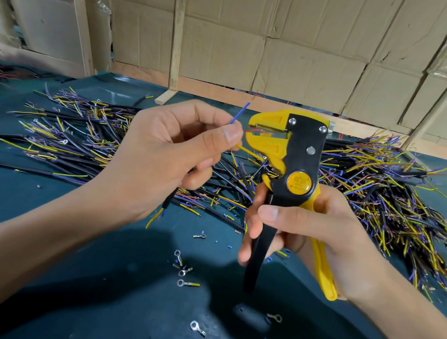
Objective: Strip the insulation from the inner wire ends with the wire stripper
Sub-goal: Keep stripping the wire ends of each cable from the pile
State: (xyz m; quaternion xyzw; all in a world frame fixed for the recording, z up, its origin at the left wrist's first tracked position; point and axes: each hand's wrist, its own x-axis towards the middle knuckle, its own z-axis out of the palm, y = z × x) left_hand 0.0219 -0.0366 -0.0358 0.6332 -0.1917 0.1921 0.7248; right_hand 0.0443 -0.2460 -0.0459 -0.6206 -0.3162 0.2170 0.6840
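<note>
Over bench | left hand pinches cable | red wire seemingly in stripper | right hand grips handles

Counts: two hands, one wire stripper, six ring terminals, cables past counting.

One yellow-and-black wire stripper is seen at centre right. Six loose ring terminals are counted on the table in the lower middle. Three inner wires, blue, red and yellow, are counted at the stripper's jaws.

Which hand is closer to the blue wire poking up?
Left. The left hand pinches the cable right where the blue wire sticks out; the right hand is lower down, gripping the wire stripper handles.
</note>
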